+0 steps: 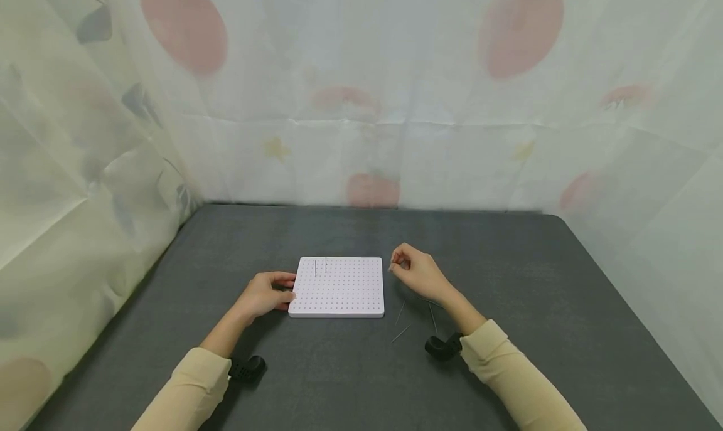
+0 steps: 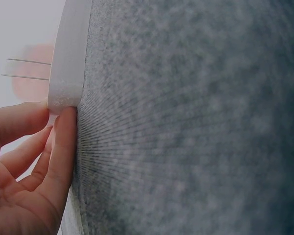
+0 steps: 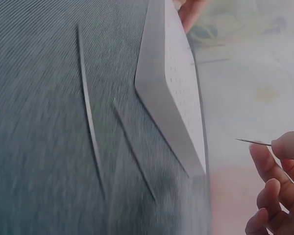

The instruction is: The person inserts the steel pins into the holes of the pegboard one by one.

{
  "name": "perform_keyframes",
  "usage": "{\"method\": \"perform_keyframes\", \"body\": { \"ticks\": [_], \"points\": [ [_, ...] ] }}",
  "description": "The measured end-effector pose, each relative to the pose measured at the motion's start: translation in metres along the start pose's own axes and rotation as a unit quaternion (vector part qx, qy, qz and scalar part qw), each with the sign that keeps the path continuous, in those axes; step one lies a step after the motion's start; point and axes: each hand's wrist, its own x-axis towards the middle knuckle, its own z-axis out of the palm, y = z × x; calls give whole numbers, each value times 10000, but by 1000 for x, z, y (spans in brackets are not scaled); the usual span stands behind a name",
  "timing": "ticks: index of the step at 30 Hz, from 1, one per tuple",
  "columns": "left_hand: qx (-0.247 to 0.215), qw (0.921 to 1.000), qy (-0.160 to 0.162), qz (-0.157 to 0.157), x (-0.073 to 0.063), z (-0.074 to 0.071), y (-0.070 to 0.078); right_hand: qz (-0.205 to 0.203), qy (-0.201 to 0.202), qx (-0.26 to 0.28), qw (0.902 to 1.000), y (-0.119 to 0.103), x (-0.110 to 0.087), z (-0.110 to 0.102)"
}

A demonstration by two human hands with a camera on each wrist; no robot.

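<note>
A white perforated board (image 1: 339, 288) with rows of small holes lies flat on the table. Two thin metal pins stand upright in its far left part, one pin (image 1: 315, 268) slightly nearer than the other pin (image 1: 326, 265). My left hand (image 1: 262, 296) holds the board by its left edge, with thumb and fingertips against the rim. Just off the board's far right corner, my right hand (image 1: 420, 274) is raised above the table. Between its thumb and index finger it pinches a thin pointed metal pin (image 3: 254, 142); the pin's other end is hidden by the fingers.
Several loose metal pins, among them one pin (image 1: 400, 334) near the front and another pin (image 1: 432, 318), lie on the dark grey table (image 1: 339, 374) right of the board, near the right forearm. A patterned white curtain (image 1: 440, 161) hangs behind the table and along its sides.
</note>
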Motion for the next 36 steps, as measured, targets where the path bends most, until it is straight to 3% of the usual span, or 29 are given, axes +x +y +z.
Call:
{"method": "perform_keyframes", "body": {
  "ticks": [15,28,36],
  "points": [
    [2,10000,-12,1,-1,-1,1,-70,165,127,9998,-18,19,35],
    [-41,10000,-32,23,-1,0,2,-502,550,-16,9972,-39,32,62],
    [-37,10000,-38,4,-2,0,2,-531,471,-87,9974,-46,40,78]
  ]
}}
